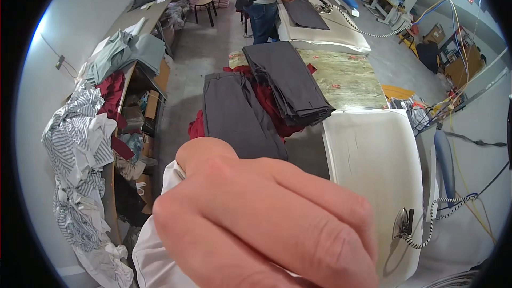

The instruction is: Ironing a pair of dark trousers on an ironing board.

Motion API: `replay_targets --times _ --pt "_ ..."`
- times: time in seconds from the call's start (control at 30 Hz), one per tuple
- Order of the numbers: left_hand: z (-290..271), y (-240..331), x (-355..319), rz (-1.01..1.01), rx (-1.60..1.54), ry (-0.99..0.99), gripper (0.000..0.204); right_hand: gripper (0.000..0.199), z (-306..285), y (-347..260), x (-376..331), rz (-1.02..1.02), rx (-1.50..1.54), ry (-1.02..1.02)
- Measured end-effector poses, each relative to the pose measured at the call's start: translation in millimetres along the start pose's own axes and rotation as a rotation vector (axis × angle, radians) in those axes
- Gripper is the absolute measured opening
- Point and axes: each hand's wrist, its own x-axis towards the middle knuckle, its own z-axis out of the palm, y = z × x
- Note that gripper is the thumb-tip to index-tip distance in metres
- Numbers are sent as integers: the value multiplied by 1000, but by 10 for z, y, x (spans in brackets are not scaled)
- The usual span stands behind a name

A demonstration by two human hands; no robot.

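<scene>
This is a garment-pressing workshop — a white padded counter (pixel 368 154) carries a metal iron (pixel 400 225) with a black-and-white coiled cord (pixel 426 241), folded dark-grey trousers (pixel 285 77) lie in piles, and grey-striped white cloth (pixel 77 130) lies heaped leftward.

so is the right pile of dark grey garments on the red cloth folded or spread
Folded: the dark grey garments lie in a narrow stack, with several layered fabric edges at the near end.

Right up close, a hand (pixel 261 218) is spilling past the bottom edge, covering part of the white padded worktop (pixel 381 170); up top, the frame is cropping a co-worker (pixel 263 13) at the shoulders!
</scene>
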Motion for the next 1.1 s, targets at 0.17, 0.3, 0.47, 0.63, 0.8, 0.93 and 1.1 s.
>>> replay_targets --times 0.17,0.3,0.47,0.63,0.8,0.93,1.1 --pt "249 -134 171 25 2 90 16 17 -25 92 328 -175 43 -8" --pt "401 -347 285 63 -16 136 15 17 -80 238 427 -224 54 -11" --pt "644 -640 373 123 -38 202 14 18 -235 313 512 -153 17 -84" --pt "942 -757 597 217 -28 179 13 21 -167 678 439 -250 5 24" --pt "976 -631 730 355 82 84 14 21 -10 1048 322 -126 -8 -117" --pt "1089 -719 931 472 117 37 15 19 35 1215 93 -119 74 -74" --pt "1104 -1063 649 350 331 122 33 19 496 1724 -111 36 24 -119"
